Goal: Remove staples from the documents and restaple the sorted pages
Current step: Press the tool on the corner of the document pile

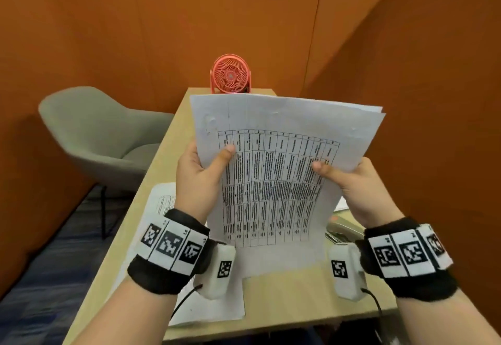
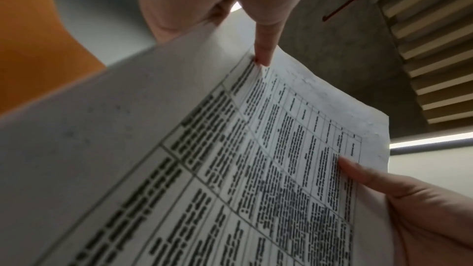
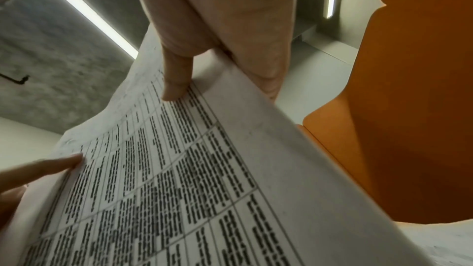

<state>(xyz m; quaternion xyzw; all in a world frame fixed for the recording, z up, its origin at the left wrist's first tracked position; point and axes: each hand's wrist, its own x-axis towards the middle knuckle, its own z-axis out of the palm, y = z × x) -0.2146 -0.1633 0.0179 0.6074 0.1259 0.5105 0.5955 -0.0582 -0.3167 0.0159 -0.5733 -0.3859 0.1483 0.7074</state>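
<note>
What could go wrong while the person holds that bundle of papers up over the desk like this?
1. The held pages are only pinched at their side edges by the left hand and right hand; the back sheets fan apart at the top right corner, so one may slip out of order.
2. The pages bow between the thumbs and might crease.
3. A slipped sheet could mix with the loose sheets on the desk.

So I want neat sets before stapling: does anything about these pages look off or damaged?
The sheets held by the left hand and right hand are not squared: at the top right corner back pages fan out. The top margin looks dimpled. No tears visible.
</note>
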